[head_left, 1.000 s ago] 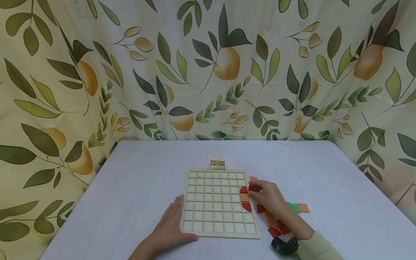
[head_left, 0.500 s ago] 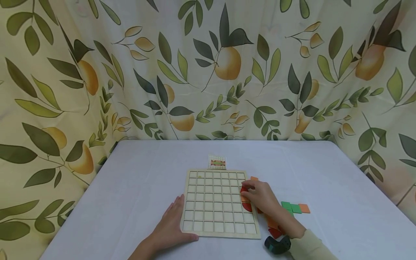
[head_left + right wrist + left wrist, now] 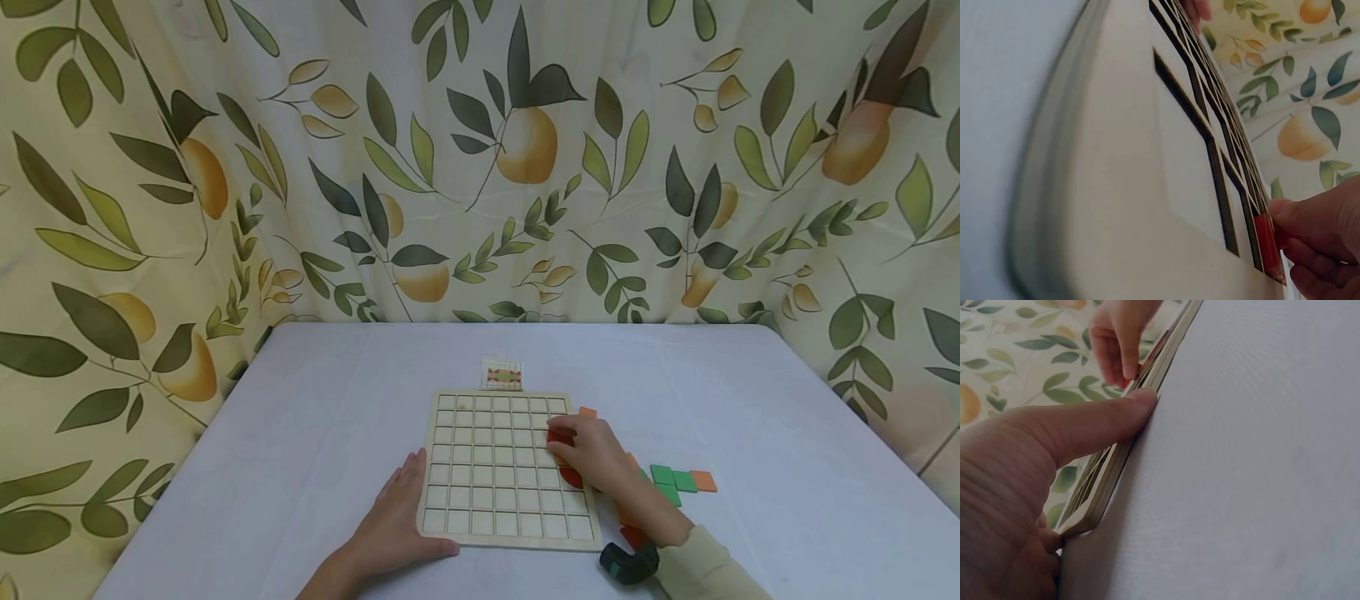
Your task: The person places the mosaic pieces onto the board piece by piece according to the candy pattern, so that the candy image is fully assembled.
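Red piece (image 3: 556,436) is apparently pinched between the thumb and fingers of the right hand (image 3: 595,450), at the right-hand columns of the gridded board (image 3: 504,476); whether it is seated in a cell cannot be told, as it is partly hidden by the fingertips. A second red piece (image 3: 571,477) is seen in the board, just nearer the person than those fingers. At the left and near edges, the board is braced by the left hand (image 3: 392,514), its fingers straight and grasping nothing. Green tiles (image 3: 663,474) are laid out on the desk (image 3: 337,417), to the right of the right fingers. For a clean fit, the pinched piece is best squared to the grid lines, lowered flat and pressed at its middle by one fingertip; neighbouring pieces should not be nudged, and the bracing should not be eased until it sits level.
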`<state>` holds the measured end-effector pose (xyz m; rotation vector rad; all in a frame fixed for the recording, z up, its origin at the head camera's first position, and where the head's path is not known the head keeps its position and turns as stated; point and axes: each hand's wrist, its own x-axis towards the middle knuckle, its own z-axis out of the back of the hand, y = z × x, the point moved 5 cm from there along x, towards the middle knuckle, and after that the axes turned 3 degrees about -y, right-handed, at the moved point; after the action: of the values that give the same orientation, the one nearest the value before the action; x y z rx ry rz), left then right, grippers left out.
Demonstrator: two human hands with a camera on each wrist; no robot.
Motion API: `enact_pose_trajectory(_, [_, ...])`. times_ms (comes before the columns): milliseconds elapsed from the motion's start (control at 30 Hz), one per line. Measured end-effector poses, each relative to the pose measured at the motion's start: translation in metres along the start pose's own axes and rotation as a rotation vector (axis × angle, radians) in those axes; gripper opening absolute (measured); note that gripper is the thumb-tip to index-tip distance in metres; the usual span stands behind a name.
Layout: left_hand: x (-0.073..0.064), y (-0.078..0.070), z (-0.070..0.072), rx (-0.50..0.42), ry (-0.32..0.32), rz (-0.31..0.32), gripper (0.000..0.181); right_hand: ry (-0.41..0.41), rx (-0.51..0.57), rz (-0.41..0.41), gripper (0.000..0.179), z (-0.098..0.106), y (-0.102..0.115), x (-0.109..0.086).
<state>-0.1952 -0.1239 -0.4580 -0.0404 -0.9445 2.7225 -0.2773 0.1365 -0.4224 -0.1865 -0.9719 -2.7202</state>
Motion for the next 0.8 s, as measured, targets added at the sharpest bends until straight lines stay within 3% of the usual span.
enact_pose_trajectory(233, [0.0000,-0.0010,0.0014,-0.001,-0.003,-0.017,0.125,-0.015,0.018,0.057,0.031,-0.0034,0.0011,0.0000])
enact_pose_trajectory(800, [0.0006,-0.0020,0.0016,0.004,0.007,-0.003,0.126,0.019,0.012,0.003,0.030,-0.0025,0.0015,0.0009])
